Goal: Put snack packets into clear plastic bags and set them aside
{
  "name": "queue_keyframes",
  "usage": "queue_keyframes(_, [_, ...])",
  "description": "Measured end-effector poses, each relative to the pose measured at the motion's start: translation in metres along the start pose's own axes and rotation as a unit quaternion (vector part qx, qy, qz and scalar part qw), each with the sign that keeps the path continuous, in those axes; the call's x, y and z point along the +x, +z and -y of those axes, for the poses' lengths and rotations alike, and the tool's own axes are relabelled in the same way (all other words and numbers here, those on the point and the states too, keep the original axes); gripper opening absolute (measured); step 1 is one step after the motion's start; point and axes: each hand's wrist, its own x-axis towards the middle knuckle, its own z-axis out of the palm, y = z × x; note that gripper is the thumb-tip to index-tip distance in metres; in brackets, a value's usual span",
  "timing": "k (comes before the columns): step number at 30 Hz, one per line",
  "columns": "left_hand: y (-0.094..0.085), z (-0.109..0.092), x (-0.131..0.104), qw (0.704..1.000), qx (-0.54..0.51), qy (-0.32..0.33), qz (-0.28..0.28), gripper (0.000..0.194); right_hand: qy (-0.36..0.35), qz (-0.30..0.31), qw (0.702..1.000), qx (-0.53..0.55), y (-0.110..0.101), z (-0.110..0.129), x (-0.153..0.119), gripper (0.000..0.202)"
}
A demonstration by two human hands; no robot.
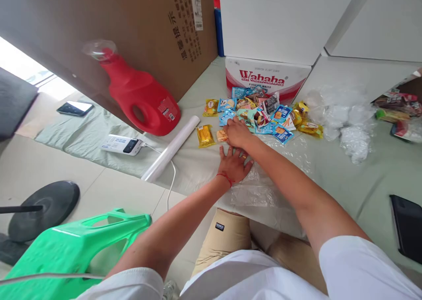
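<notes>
My left hand point(233, 166) lies low on the cloth-covered surface with its fingers spread. It wears a ring and a red string bracelet, and its fingertips are close to a small orange-brown snack packet point(222, 136). Just beyond it, my right hand point(239, 133) reaches over the near edge of the snack pile, its fingers slightly bent and apart. Those fingertips touch the packets near a light-blue snack packet point(227, 117); their undersides are hidden. Left of both hands lies a yellow snack packet point(205, 136). Clear plastic wrap point(253, 192) is spread under my right forearm.
A Wahaba-style printed carton point(263, 76) stands behind the pile. Crumpled clear plastic point(352, 128) lies to the right. On the left are a plastic film roll point(173, 148), a red jug point(145, 97), a corded power bank point(121, 144) and a green stool point(72, 243).
</notes>
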Motion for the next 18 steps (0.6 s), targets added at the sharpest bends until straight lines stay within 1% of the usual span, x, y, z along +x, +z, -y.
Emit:
queue_keyframes(2, [0.0, 0.0, 0.0, 1.0, -0.007, 0.002, -0.001, 0.062, 0.023, -0.025, 0.999, 0.029, 0.001, -0.008, 0.003, 0.047])
queue_keyframes(4, [0.001, 0.0, 0.0, 1.0, -0.015, 0.0, -0.003, 0.063, 0.037, -0.094, 0.989, 0.109, -0.004, -0.023, -0.007, 0.052])
queue_keyframes(5, [0.001, 0.001, 0.0, 1.0, -0.018, -0.002, -0.004, 0.063, 0.046, -0.139, 0.975, 0.168, -0.009, -0.033, -0.017, 0.054])
queue_keyframes(6, [0.002, 0.001, 0.0, 1.0, -0.021, -0.002, -0.005, 0.064, 0.06, -0.184, 0.952, 0.235, -0.013, -0.044, -0.032, 0.055])
queue_keyframes(7, [0.002, 0.001, 0.0, 1.0, -0.024, -0.001, -0.006, 0.064, 0.081, -0.227, 0.921, 0.306, -0.018, -0.055, -0.05, 0.054])
queue_keyframes(9, [0.002, 0.001, -0.001, 1.0, -0.03, 0.004, -0.007, 0.064, 0.12, -0.251, 0.855, 0.437, -0.023, -0.077, -0.094, 0.053])
queue_keyframes(10, [0.002, 0.002, -0.001, 0.999, -0.033, 0.006, -0.008, 0.064, 0.146, -0.249, 0.836, 0.467, -0.023, -0.086, -0.119, 0.052])
queue_keyframes(11, [0.002, 0.002, -0.001, 0.999, -0.037, 0.007, -0.01, 0.064, 0.177, -0.234, 0.833, 0.469, -0.022, -0.093, -0.143, 0.053])
queue_keyframes(13, [0.002, 0.003, -0.001, 0.999, -0.046, 0.007, -0.014, 0.064, 0.229, -0.193, 0.864, 0.404, -0.015, -0.099, -0.187, 0.057])
queue_keyframes(14, [0.002, 0.003, -0.001, 0.999, -0.05, 0.007, -0.016, 0.064, 0.233, -0.175, 0.884, 0.365, -0.01, -0.097, -0.205, 0.058])
queue_keyframes(16, [0.002, 0.003, -0.001, 0.998, -0.057, 0.007, -0.021, 0.063, 0.21, -0.153, 0.918, 0.301, -0.002, -0.086, -0.229, 0.056])
queue_keyframes(18, [0.002, 0.003, -0.002, 0.998, -0.061, 0.007, -0.024, 0.062, 0.165, -0.143, 0.942, 0.254, 0.006, -0.069, -0.237, 0.052])
